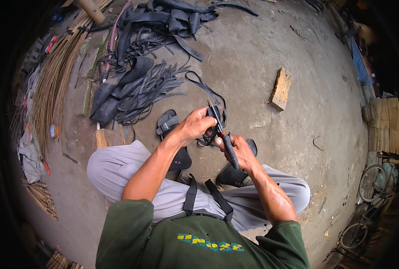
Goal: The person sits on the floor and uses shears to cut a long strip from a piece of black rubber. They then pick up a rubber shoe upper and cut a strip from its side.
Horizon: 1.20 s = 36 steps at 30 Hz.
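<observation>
Black rubber strip [204, 84] sits at the left fingertips, in front of the spread knees, its loose loop trailing forward onto the floor side. Left grip [193, 127] is closed, thumb and fingers pinching the strip; right grip [242, 153] is wrapped around the handle of the shears [229, 150], blades pointing forward beside the left fingers. Just below are 2 dark sandals [180, 160]. Forward and left, a heap of black rubber [139, 89] crowds close, its fringed edge near the loop. Rightward, grey floor [311, 139] gives wide room, interrupted by 1 tan block [280, 89]; a bicycle [361, 193] stands along the far right edge.
</observation>
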Each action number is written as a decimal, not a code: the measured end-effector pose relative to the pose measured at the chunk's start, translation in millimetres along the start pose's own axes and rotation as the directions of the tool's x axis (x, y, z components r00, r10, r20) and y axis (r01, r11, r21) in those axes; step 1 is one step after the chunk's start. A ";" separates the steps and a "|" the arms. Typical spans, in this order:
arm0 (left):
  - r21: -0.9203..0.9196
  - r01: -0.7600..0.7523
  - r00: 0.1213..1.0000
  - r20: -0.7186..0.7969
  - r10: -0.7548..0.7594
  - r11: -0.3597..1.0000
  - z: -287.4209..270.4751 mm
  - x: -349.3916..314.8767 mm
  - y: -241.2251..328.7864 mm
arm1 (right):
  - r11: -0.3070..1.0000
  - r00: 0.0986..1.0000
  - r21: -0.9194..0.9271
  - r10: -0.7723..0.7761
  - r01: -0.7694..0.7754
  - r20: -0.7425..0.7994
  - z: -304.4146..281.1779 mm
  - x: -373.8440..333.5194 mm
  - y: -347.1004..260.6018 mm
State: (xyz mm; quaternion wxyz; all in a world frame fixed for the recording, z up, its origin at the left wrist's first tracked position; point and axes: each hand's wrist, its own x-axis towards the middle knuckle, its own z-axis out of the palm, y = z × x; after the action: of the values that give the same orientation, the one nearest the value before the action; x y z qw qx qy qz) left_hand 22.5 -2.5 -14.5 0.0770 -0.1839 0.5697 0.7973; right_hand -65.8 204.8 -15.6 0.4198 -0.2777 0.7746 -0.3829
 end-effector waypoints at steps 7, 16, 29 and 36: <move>-0.018 0.003 0.992 0.124 -0.001 1.000 0.3 1.2 -18.9 | 0.984 0.993 0.136 0.106 -0.113 0.053 -0.6 -0.8 -5.8; 0.334 -0.265 0.941 -0.115 0.318 0.905 23.9 4.3 -19.2 | 0.993 0.996 0.082 0.080 -0.082 0.025 -6.9 -2.7 -14.1; 0.600 -0.324 0.864 -0.128 0.487 0.731 30.7 4.4 -32.0 | 0.983 0.996 0.165 0.086 -0.081 -0.020 -3.7 -5.2 -11.6; 0.539 -0.376 0.849 -0.127 0.514 0.754 31.7 6.1 -36.2 | 0.977 0.986 0.156 0.156 -0.146 -0.054 1.0 -6.4 -2.6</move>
State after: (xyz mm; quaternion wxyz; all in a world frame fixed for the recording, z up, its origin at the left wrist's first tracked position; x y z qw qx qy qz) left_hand 22.4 38.9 -39.7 -0.1495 -0.1214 0.7864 0.5869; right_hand -61.5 207.9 -11.0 0.4418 -0.1728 0.7754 -0.4167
